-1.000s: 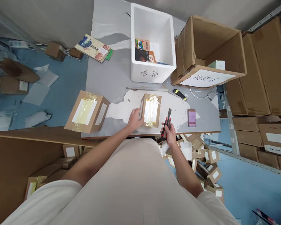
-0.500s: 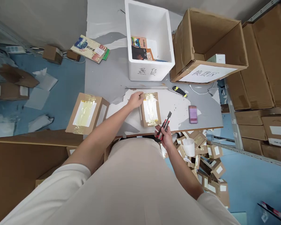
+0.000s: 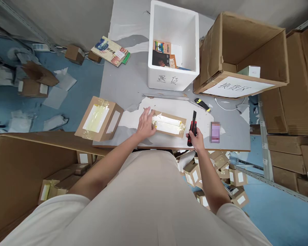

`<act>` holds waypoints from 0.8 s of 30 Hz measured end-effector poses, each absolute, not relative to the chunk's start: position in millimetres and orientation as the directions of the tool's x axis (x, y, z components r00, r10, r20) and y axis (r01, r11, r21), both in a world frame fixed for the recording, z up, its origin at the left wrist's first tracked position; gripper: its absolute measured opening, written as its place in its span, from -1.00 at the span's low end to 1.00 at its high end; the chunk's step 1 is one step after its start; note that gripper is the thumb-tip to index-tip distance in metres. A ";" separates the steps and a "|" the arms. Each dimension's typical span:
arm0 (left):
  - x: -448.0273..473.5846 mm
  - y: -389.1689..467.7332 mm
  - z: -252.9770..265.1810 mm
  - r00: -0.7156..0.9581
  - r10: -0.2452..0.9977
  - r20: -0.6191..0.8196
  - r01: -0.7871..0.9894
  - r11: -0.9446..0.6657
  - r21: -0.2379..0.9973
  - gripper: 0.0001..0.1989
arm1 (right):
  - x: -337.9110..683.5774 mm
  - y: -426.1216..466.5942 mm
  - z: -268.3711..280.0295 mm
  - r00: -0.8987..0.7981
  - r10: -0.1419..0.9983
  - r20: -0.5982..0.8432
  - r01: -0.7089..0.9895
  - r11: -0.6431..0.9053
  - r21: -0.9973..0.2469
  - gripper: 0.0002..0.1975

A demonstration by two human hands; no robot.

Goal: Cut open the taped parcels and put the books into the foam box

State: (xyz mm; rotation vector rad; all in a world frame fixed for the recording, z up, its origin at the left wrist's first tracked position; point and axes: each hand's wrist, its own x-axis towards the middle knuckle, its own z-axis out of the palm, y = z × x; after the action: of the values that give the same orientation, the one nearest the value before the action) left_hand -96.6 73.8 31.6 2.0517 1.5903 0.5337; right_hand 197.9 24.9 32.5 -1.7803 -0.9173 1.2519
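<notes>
Two-handed, at mid-frame: apparently positioning box (image 3: 168, 124) with left grip (image 3: 145, 125) spread, right grip (image 3: 197, 139) closed around knife (image 3: 192, 127); next, probably needing firmer hold.

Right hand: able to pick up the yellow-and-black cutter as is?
Probably not: the right hand is occupied by the red-and-black knife. Reach itself looks fine, with nothing standing between that hand and the yellow-and-black cutter on the table.

The small parcel (image 3: 169, 123) is matt cardboard; from where I stand, its tape (image 3: 182, 127) glints over a paper label (image 3: 166, 128). The cutter (image 3: 192, 132) looks plastic, its blade (image 3: 194, 117) metal. The white bin (image 3: 154, 84) looks like smooth, matt foam, the torn table covering (image 3: 132, 82) ragged.
</notes>
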 end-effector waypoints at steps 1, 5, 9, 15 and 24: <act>-93.1 81.4 35.4 0.376 0.927 -0.004 0.782 -0.315 0.538 -0.13 | 203.5 18.8 34.9 0.231 0.871 -0.433 0.176 -0.476 -0.862 -0.38; -78.6 97.5 39.2 0.571 0.815 -0.100 0.764 -0.483 0.428 0.12 | 217.4 -5.7 41.6 0.093 0.855 -0.511 0.223 -0.518 -0.826 -0.16; -67.7 85.7 31.4 0.479 0.870 -0.117 0.825 -0.400 0.399 0.07 | 223.4 -15.9 42.7 0.029 0.846 -0.532 0.180 -0.528 -0.830 -0.19; -58.8 71.7 25.3 0.380 0.918 -0.112 0.874 -0.316 0.370 0.04 | 241.8 -3.5 47.5 -0.064 0.825 -0.561 0.257 -0.530 -0.808 -0.26; -52.3 74.3 22.3 0.320 0.941 -0.112 0.913 -0.274 0.302 0.09 | 257.7 45.2 77.2 -0.260 0.799 -0.542 0.702 -0.229 -0.675 -0.36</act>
State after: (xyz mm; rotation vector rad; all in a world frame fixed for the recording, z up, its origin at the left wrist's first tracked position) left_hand -52.3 74.3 22.3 2.2805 1.6641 0.1278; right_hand 257.7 45.2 77.2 -1.8477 -1.8855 1.5141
